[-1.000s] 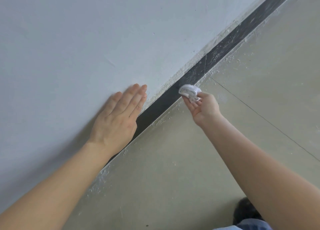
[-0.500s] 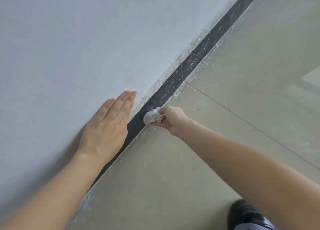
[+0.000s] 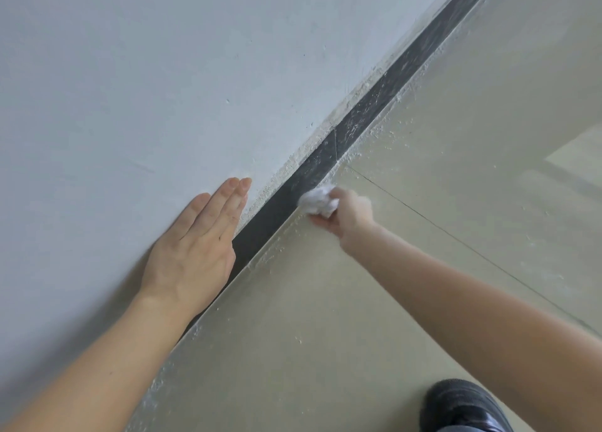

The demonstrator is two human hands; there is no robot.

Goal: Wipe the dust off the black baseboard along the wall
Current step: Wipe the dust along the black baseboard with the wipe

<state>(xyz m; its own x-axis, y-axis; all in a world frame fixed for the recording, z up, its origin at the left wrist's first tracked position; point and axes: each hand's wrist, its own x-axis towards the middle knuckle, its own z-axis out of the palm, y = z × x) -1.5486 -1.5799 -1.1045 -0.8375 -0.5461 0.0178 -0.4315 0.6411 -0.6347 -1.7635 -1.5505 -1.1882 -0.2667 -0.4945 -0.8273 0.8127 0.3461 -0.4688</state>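
The black baseboard (image 3: 384,89) runs diagonally from lower left to upper right between the white wall and the floor. Its far stretch is streaked with white dust; the stretch near my hands looks darker. My right hand (image 3: 345,215) grips a crumpled white cloth (image 3: 317,200) and holds it against the baseboard's lower edge. My left hand (image 3: 195,245) lies flat on the wall (image 3: 163,73) with straight fingers, its heel covering part of the baseboard.
Beige floor tiles (image 3: 325,334) carry white crumbs and dust along the baseboard's foot. A thin tile joint (image 3: 456,236) crosses the floor to the right. A black shoe (image 3: 462,405) shows at the bottom right edge.
My right hand with the cloth slid down-left along the baseboard, then back up-right a little. My left hand stayed flat on the wall. The view shifted, and the shoe came further into sight.
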